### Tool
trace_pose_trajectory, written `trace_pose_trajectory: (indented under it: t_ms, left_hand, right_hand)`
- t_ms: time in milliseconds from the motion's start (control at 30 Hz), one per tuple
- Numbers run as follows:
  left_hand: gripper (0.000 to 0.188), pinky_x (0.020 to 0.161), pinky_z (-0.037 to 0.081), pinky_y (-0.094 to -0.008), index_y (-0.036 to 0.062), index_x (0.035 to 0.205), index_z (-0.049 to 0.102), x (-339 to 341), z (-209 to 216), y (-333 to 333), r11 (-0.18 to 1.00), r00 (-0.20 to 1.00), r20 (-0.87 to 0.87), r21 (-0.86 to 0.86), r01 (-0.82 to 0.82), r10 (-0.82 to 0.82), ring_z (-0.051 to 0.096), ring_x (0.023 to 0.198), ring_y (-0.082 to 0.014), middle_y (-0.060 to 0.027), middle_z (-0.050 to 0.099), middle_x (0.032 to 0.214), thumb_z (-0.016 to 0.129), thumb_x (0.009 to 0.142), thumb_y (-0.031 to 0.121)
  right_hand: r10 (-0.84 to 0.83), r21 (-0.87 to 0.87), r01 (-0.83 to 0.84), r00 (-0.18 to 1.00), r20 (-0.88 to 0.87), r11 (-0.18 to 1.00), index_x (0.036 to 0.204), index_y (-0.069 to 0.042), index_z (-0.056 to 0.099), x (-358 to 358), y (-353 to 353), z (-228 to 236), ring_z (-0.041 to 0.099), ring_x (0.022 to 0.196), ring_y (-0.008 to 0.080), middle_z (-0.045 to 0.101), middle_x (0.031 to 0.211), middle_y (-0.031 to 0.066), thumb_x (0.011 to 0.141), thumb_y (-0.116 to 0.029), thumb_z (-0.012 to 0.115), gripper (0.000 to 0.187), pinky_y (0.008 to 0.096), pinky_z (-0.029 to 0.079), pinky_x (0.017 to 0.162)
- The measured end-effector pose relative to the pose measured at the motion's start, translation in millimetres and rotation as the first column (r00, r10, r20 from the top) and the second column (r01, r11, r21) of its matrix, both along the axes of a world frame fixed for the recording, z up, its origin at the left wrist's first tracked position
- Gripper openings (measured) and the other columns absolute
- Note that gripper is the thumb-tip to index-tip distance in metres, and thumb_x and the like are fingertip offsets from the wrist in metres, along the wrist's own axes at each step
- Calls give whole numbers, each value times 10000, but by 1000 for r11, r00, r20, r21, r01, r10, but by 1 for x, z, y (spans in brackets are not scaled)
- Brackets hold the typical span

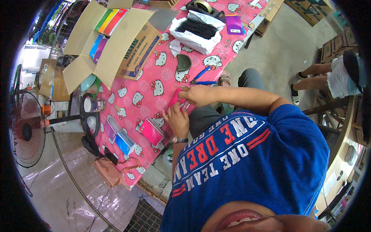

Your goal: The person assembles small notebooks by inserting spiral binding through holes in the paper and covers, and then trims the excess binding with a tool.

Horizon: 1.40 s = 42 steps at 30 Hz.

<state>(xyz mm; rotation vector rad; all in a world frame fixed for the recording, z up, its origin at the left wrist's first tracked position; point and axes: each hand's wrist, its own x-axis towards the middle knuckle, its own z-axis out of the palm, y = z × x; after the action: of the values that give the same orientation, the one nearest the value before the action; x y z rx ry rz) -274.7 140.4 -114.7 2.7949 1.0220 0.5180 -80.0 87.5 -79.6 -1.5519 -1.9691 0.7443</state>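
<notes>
A small pink notebook (176, 98) lies at the table edge in front of me, mostly covered by my hands. My left hand (177, 117), with a watch at its wrist, has its bent fingers closed on the notebook's near side. Against its upper right edge, my right hand (194, 96) is curled with fingers pinched on it; whatever finer detail sits between the fingertips is hidden. Just beyond, blue-handled pliers (203, 80) rest at the edge. A dark green curved piece (184, 62) lies farther off.
A white bag (199, 46) holds black spring coils (196, 29). An open carton (133, 54) contains coloured notebooks. Pink notebooks (152, 131) and blue and purple ones (119, 135) lie at left. A fan (27, 131) stands beyond the table, and another person (324, 73) is at right.
</notes>
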Motion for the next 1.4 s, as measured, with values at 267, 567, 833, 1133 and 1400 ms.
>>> trace_pose_trajectory:
  t_ms: [267, 567, 833, 1133, 1400]
  left_hand:
    - [218, 1073, 216, -567, 83, 1076, 588, -5, -1, 8, 996, 998, -39, -79, 48, -51, 558, 1046, -288, -91, 643, 1026, 478, 963, 233]
    - [341, 1007, 295, -591, 90, 1049, 609, -11, -11, 6, 983, 983, -14, -9, -186, 185, 417, 1204, -359, -139, 537, 1155, 617, 876, 382]
    - [329, 844, 372, -486, 89, 968, 623, 5, -9, 12, 999, 998, 53, 34, 20, -22, 514, 999, -302, -81, 571, 1007, 675, 808, 371]
    - [409, 878, 360, -498, 52, 960, 605, 12, -3, 8, 999, 999, 43, -27, -27, 28, 488, 1049, -325, -110, 561, 1016, 672, 810, 426]
    - [454, 861, 362, -513, 40, 1002, 573, 8, -6, 8, 999, 997, 75, 17, -37, 36, 489, 1043, -334, -132, 559, 1009, 660, 820, 446]
  right_hand:
    - [-289, 280, 233, 940, 179, 931, 1081, -72, 617, 58, 71, -41, 564, 1047, 384, 576, 1173, 179, 732, -348, 714, 455, 469, 486, 869]
    - [68, 58, -64, 995, -71, 996, 1099, -137, 676, 73, 85, -53, 587, 1008, 272, 646, 1105, 79, 659, -318, 753, 482, 392, 471, 862]
    - [66, -343, -359, 769, -636, 868, 1189, 19, 635, 50, 52, -56, 570, 1049, 216, 627, 1178, 128, 744, -191, 682, 494, 326, 420, 922]
    - [-79, -282, -434, 428, -900, 856, 1195, 20, 626, 48, 41, -50, 596, 951, 166, 646, 1090, 82, 765, -128, 711, 462, 280, 460, 851]
    - [-114, -347, -440, 474, -873, 828, 1184, 0, 639, 42, 42, -49, 540, 1086, 181, 627, 1153, 104, 792, -102, 705, 410, 307, 432, 908]
